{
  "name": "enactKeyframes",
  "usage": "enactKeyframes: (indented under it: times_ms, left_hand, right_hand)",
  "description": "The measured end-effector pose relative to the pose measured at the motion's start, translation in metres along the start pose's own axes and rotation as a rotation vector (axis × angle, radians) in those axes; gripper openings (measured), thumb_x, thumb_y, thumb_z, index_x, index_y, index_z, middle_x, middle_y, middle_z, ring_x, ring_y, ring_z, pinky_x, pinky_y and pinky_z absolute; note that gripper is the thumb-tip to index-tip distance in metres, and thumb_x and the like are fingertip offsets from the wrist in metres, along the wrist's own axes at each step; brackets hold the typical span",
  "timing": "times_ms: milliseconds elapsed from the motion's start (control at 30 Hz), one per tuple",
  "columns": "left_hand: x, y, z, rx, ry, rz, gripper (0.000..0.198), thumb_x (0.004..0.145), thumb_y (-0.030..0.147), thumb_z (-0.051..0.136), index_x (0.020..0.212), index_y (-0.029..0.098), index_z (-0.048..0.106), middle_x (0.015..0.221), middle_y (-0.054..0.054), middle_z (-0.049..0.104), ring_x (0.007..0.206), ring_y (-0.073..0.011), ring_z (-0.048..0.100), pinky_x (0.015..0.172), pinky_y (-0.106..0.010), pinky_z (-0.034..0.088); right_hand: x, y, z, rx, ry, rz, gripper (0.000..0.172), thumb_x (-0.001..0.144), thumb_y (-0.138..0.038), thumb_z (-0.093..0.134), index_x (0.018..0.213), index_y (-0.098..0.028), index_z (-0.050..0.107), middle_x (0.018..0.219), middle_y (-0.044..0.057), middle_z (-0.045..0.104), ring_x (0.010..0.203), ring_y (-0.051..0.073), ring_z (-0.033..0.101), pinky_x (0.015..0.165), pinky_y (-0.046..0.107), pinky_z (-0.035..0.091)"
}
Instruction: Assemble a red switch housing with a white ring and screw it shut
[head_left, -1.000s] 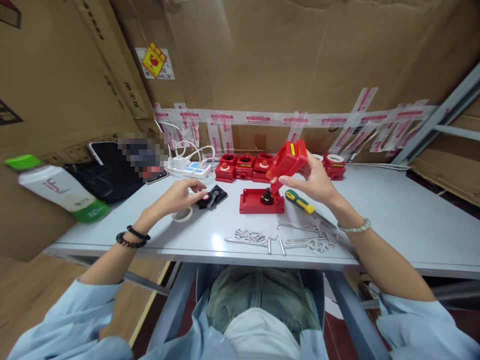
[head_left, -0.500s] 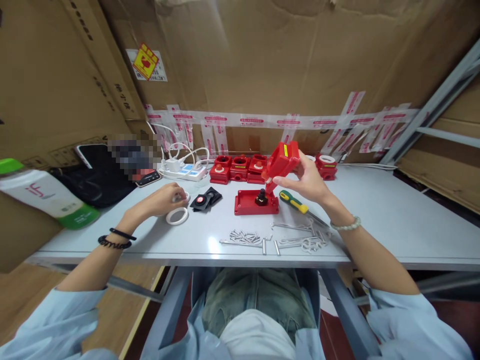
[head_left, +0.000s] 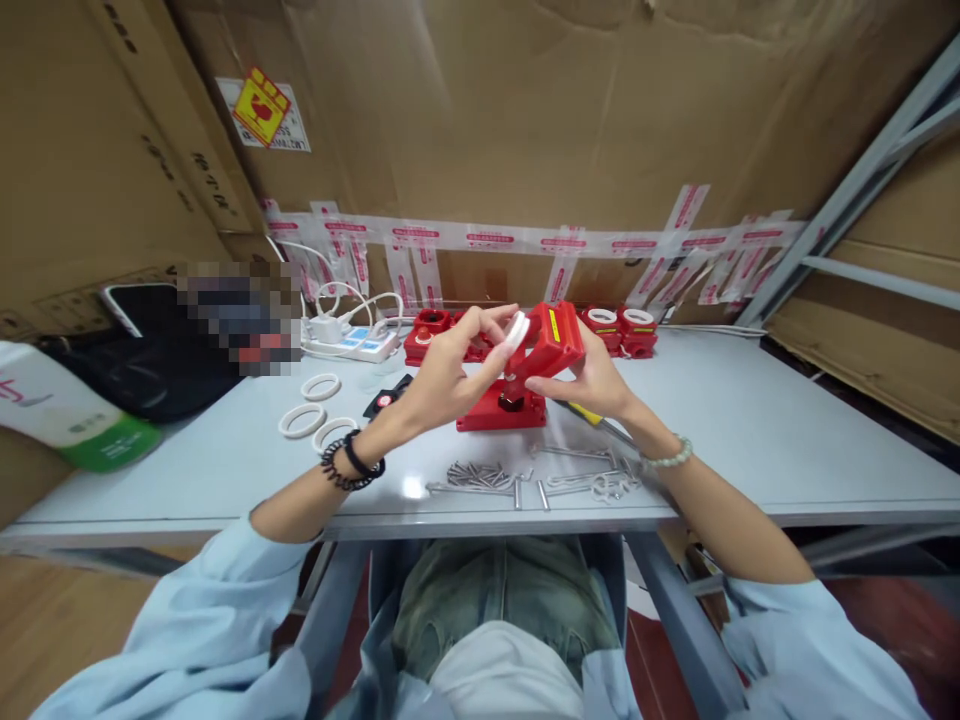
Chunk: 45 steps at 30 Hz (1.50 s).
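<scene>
In my left hand (head_left: 457, 370) a white ring (head_left: 517, 329) is pinched between thumb and fingers, close to the left side of a red housing (head_left: 556, 342). My right hand (head_left: 600, 375) grips that housing, tilted above a red base (head_left: 495, 412) on the table. A dark fitting (head_left: 511, 402) stands in the base, partly covered by the housing and my fingers. Several more white rings (head_left: 302, 421) lie on the table at the left. Black parts, one with a red-and-white face (head_left: 385, 399), sit partly behind my left forearm.
Finished-looking red housings with white rings (head_left: 637, 318) stand at the back right; more red units (head_left: 424, 335) stand behind my left hand. Screws (head_left: 478, 474) and metal rods lie near the front edge. A yellow-green screwdriver (head_left: 587, 413) lies beneath my right wrist. A power strip (head_left: 367, 345) is back left.
My left hand has lifted a white ring from the left of the table and carried it right, up to the red housing. My right hand still holds the housing, tilted over the base.
</scene>
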<state>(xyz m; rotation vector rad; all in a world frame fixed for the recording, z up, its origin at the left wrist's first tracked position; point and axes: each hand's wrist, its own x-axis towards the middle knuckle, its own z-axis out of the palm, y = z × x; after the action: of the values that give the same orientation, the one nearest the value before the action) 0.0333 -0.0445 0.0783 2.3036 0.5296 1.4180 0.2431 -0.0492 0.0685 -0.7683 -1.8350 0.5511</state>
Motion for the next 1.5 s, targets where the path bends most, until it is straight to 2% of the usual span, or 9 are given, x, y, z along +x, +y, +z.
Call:
enactKeyframes:
  times_ms: [133, 267, 400, 900, 1100, 1167, 1300, 1400, 1500]
  left_hand:
    - [-0.005, -0.009, 0.017, -0.085, 0.097, 0.105, 0.016, 0.097, 0.034, 0.057, 0.099, 0.02, 0.05, 0.133, -0.017, 0.06, 0.128, -0.0257, 0.057, 0.098, -0.042, 0.051]
    - [-0.011, -0.019, 0.016, -0.097, 0.124, 0.128, 0.032, 0.094, 0.038, 0.062, 0.12, 0.024, 0.05, 0.13, -0.012, 0.06, 0.12, -0.0225, 0.061, 0.093, -0.037, 0.054]
    - [-0.012, -0.022, 0.015, -0.072, 0.14, 0.131, 0.04, 0.092, 0.039, 0.064, 0.128, 0.025, 0.051, 0.128, -0.01, 0.059, 0.114, -0.0209, 0.061, 0.092, -0.034, 0.056]
    - [-0.011, -0.019, 0.006, -0.121, 0.027, 0.165, 0.05, 0.091, 0.033, 0.065, 0.138, 0.028, 0.048, 0.141, -0.011, 0.055, 0.125, -0.0261, 0.058, 0.102, -0.043, 0.053]
    - [-0.01, -0.014, 0.004, -0.13, 0.009, 0.187, 0.061, 0.089, 0.038, 0.067, 0.144, 0.03, 0.041, 0.149, -0.01, 0.048, 0.138, -0.03, 0.047, 0.111, -0.047, 0.046]
    - [-0.01, -0.014, 0.004, -0.118, 0.047, 0.142, 0.063, 0.087, 0.04, 0.069, 0.143, 0.029, 0.042, 0.148, -0.011, 0.048, 0.136, -0.0299, 0.048, 0.109, -0.047, 0.048]
    - [-0.008, -0.012, 0.0, -0.049, 0.047, 0.095, 0.044, 0.088, 0.037, 0.068, 0.129, 0.024, 0.058, 0.129, -0.011, 0.062, 0.12, -0.0262, 0.059, 0.104, -0.045, 0.049]
    - [-0.007, -0.011, -0.004, -0.05, -0.036, 0.168, 0.045, 0.088, 0.034, 0.068, 0.13, 0.025, 0.058, 0.136, -0.011, 0.059, 0.127, -0.0277, 0.054, 0.107, -0.046, 0.046]
    - [-0.008, -0.011, -0.004, -0.095, -0.042, 0.095, 0.053, 0.087, 0.039, 0.068, 0.136, 0.025, 0.052, 0.142, -0.012, 0.053, 0.128, -0.0283, 0.053, 0.105, -0.044, 0.047]
  right_hand:
    - [-0.003, -0.004, 0.006, -0.016, 0.0, -0.028, 0.066, 0.061, -0.044, 0.086, 0.115, -0.023, 0.054, 0.114, 0.008, 0.069, 0.104, 0.027, 0.068, 0.093, 0.047, 0.057]
    - [-0.004, -0.009, 0.01, -0.001, -0.007, 0.002, 0.067, 0.06, -0.044, 0.087, 0.114, -0.024, 0.052, 0.117, 0.007, 0.069, 0.105, 0.027, 0.068, 0.093, 0.046, 0.057]
    - [-0.005, -0.012, 0.013, 0.01, -0.008, 0.009, 0.067, 0.058, -0.041, 0.088, 0.112, -0.024, 0.052, 0.114, 0.006, 0.07, 0.103, 0.026, 0.069, 0.092, 0.045, 0.058]
    - [-0.006, -0.011, 0.009, -0.036, -0.014, 0.009, 0.07, 0.058, -0.049, 0.086, 0.114, -0.025, 0.054, 0.115, 0.007, 0.07, 0.102, 0.028, 0.068, 0.091, 0.05, 0.057]
    - [-0.006, -0.012, 0.01, -0.009, -0.023, -0.005, 0.066, 0.059, -0.045, 0.086, 0.113, -0.024, 0.054, 0.117, 0.007, 0.07, 0.104, 0.027, 0.068, 0.092, 0.048, 0.058]
    - [-0.006, -0.013, 0.01, -0.008, -0.019, -0.025, 0.064, 0.059, -0.042, 0.087, 0.111, -0.025, 0.054, 0.115, 0.006, 0.07, 0.103, 0.027, 0.069, 0.092, 0.047, 0.058]
    - [-0.006, -0.012, 0.01, -0.028, -0.028, 0.003, 0.065, 0.058, -0.046, 0.087, 0.111, -0.025, 0.055, 0.114, 0.007, 0.07, 0.102, 0.028, 0.069, 0.092, 0.048, 0.058]
    - [-0.006, -0.01, 0.01, -0.031, -0.034, 0.004, 0.067, 0.059, -0.049, 0.086, 0.113, -0.024, 0.055, 0.115, 0.008, 0.07, 0.103, 0.028, 0.068, 0.092, 0.048, 0.057]
    - [-0.006, -0.009, 0.011, -0.032, -0.029, -0.011, 0.066, 0.06, -0.05, 0.085, 0.113, -0.024, 0.056, 0.112, 0.008, 0.07, 0.102, 0.027, 0.068, 0.093, 0.047, 0.057]
